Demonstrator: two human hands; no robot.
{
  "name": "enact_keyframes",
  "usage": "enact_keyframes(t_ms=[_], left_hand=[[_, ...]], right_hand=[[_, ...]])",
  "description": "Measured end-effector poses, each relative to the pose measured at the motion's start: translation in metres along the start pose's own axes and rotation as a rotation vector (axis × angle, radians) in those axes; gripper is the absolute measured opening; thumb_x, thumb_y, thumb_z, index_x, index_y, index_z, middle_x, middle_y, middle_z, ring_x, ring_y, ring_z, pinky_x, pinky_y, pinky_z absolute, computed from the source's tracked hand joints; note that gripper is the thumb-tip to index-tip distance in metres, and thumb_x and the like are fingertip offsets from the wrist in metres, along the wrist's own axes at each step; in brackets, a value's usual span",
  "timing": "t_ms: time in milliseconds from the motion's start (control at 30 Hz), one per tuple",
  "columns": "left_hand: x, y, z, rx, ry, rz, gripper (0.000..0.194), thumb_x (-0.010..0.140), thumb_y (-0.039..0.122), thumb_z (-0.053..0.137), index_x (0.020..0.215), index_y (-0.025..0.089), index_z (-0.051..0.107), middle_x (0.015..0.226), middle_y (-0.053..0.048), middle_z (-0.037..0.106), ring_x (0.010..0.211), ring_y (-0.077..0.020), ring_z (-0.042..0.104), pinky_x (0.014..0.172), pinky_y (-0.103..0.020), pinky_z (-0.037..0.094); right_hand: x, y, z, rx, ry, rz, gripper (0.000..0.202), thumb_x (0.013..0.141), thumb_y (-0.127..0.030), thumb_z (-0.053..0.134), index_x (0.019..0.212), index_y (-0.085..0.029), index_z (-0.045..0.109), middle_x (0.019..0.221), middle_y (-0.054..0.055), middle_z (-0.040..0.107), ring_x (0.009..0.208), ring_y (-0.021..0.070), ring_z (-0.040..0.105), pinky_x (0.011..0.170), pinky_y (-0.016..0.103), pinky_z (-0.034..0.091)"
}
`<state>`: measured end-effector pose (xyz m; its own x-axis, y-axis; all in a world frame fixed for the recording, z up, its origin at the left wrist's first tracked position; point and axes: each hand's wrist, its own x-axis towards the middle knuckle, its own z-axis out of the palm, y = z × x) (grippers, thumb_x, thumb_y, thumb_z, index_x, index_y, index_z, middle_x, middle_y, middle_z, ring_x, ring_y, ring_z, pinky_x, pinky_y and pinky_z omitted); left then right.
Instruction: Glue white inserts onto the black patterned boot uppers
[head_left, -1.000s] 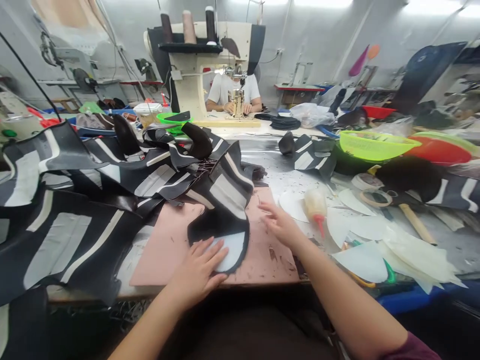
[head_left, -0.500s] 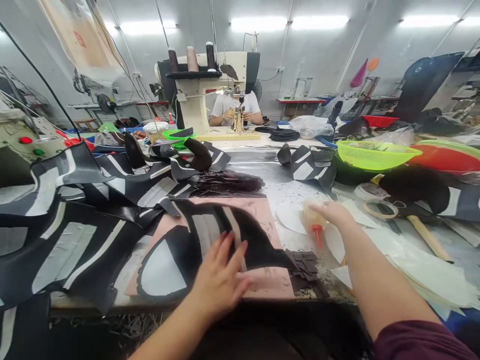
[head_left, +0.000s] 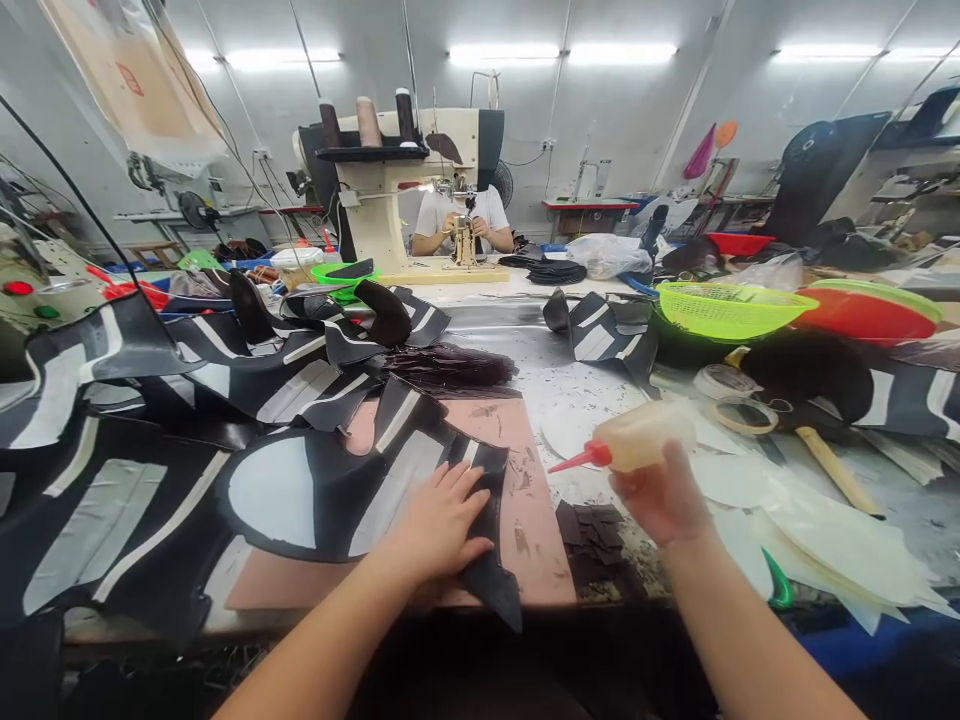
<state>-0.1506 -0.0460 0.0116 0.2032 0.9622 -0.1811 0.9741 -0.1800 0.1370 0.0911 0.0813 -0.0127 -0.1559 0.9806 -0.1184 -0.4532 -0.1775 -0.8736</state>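
My left hand (head_left: 442, 520) lies flat, fingers spread, on a black leather piece (head_left: 337, 480) with white backing patches and strips. That piece rests on a pink board (head_left: 517, 480) at the front of the bench. In my right hand (head_left: 667, 495) is a translucent squeeze bottle (head_left: 641, 438) of yellowish contents, tipped on its side. Its red nozzle (head_left: 581, 457) points left toward the leather piece, apart from it. Small dark brown squares (head_left: 592, 535) lie on the bench between the board and my right hand.
More black leather pieces (head_left: 112, 500) are heaped at left. Dark strips (head_left: 450, 372) lie behind the board. At right are white sheets (head_left: 832, 520), a hammer (head_left: 836, 470), tape rolls (head_left: 742, 415) and a green basket (head_left: 735, 308). Across the bench, a person (head_left: 461, 220) sits behind a sewing machine (head_left: 390, 200).
My right hand has lifted the squeeze bottle off the bench and tipped it, nozzle leftward. The leather piece has turned and shifted left on the board, and my left hand now lies flat on it.
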Motion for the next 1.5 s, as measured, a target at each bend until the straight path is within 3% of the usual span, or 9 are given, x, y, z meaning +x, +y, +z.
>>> enact_keyframes(t_ms=[100, 233, 333, 500, 667, 833, 1000, 1167, 1500], left_hand=[[0.01, -0.007, -0.003, -0.101, -0.144, 0.004, 0.072, 0.079, 0.054, 0.054, 0.137, 0.016, 0.033, 0.146, -0.009, 0.024, 0.135, -0.0264, 0.018, 0.111, -0.043, 0.019], [0.021, -0.018, -0.013, -0.119, -0.204, 0.012, 0.075, 0.078, 0.065, 0.043, 0.137, 0.021, 0.032, 0.146, -0.004, 0.025, 0.133, -0.0299, 0.022, 0.107, -0.05, 0.022], [0.032, -0.026, -0.017, -0.122, -0.238, 0.058, 0.066, 0.079, 0.063, 0.042, 0.133, 0.025, 0.041, 0.144, -0.001, 0.03, 0.129, -0.0304, 0.029, 0.104, -0.049, 0.026], [0.041, -0.029, -0.011, -0.11, -0.25, 0.05, 0.074, 0.076, 0.059, 0.049, 0.139, 0.026, 0.028, 0.147, 0.002, 0.02, 0.136, -0.0327, 0.008, 0.108, -0.05, 0.016], [0.041, -0.018, -0.008, -0.036, -0.178, 0.025, 0.071, 0.075, 0.052, 0.055, 0.137, 0.028, 0.032, 0.147, 0.0, 0.024, 0.132, -0.0377, 0.019, 0.101, -0.055, 0.027], [0.045, -0.022, -0.011, 0.001, -0.154, 0.088, 0.073, 0.067, 0.049, 0.066, 0.133, 0.032, 0.039, 0.144, -0.002, 0.032, 0.124, -0.0396, 0.032, 0.092, -0.058, 0.035], [0.043, -0.028, -0.005, -0.024, -0.129, 0.1, 0.073, 0.069, 0.052, 0.061, 0.135, 0.031, 0.037, 0.145, -0.001, 0.029, 0.125, -0.0402, 0.028, 0.093, -0.06, 0.03], [0.042, -0.028, -0.003, -0.031, -0.133, 0.101, 0.074, 0.069, 0.052, 0.059, 0.135, 0.031, 0.036, 0.146, 0.0, 0.027, 0.126, -0.0403, 0.026, 0.094, -0.058, 0.028], [0.043, -0.028, -0.004, -0.045, -0.141, 0.095, 0.073, 0.069, 0.051, 0.059, 0.135, 0.031, 0.036, 0.145, -0.001, 0.028, 0.128, -0.0399, 0.024, 0.094, -0.057, 0.028]], right_hand=[[-0.007, 0.012, 0.009, 0.023, -0.085, 0.011, 0.052, 0.053, -0.05, 0.074, 0.094, -0.023, 0.058, 0.084, 0.004, 0.063, 0.054, 0.0125, 0.05, 0.04, 0.023, 0.038], [-0.008, 0.018, 0.018, 0.074, -0.038, 0.043, 0.044, 0.048, -0.034, 0.078, 0.086, -0.022, 0.059, 0.076, -0.001, 0.061, 0.049, 0.0078, 0.045, 0.04, 0.02, 0.037], [-0.006, 0.022, 0.022, 0.058, 0.038, 0.002, 0.047, 0.046, -0.037, 0.08, 0.084, -0.022, 0.058, 0.076, -0.001, 0.061, 0.049, 0.0075, 0.045, 0.039, 0.019, 0.036], [0.001, 0.03, 0.027, -0.097, 0.101, -0.102, 0.052, 0.043, -0.038, 0.081, 0.086, -0.019, 0.058, 0.072, -0.001, 0.061, 0.053, 0.0107, 0.052, 0.041, 0.021, 0.04], [0.008, 0.031, 0.033, -0.204, 0.101, -0.123, 0.06, 0.043, -0.034, 0.083, 0.095, -0.019, 0.057, 0.085, 0.003, 0.065, 0.072, 0.0177, 0.06, 0.052, 0.026, 0.051], [0.013, 0.032, 0.04, -0.345, 0.193, -0.191, 0.059, 0.042, -0.04, 0.082, 0.091, -0.015, 0.059, 0.077, 0.004, 0.064, 0.064, 0.0178, 0.059, 0.043, 0.025, 0.048], [0.017, 0.036, 0.045, -0.387, 0.349, -0.243, 0.055, 0.041, -0.041, 0.081, 0.084, -0.014, 0.059, 0.068, 0.0, 0.06, 0.055, 0.0143, 0.055, 0.038, 0.023, 0.045], [0.018, 0.037, 0.048, -0.413, 0.391, -0.281, 0.05, 0.044, -0.042, 0.08, 0.079, -0.014, 0.059, 0.066, 0.001, 0.06, 0.054, 0.0143, 0.055, 0.036, 0.023, 0.042], [0.02, 0.039, 0.048, -0.485, 0.425, -0.301, 0.054, 0.045, -0.043, 0.08, 0.083, -0.012, 0.06, 0.078, 0.005, 0.063, 0.061, 0.0178, 0.059, 0.041, 0.028, 0.049]])
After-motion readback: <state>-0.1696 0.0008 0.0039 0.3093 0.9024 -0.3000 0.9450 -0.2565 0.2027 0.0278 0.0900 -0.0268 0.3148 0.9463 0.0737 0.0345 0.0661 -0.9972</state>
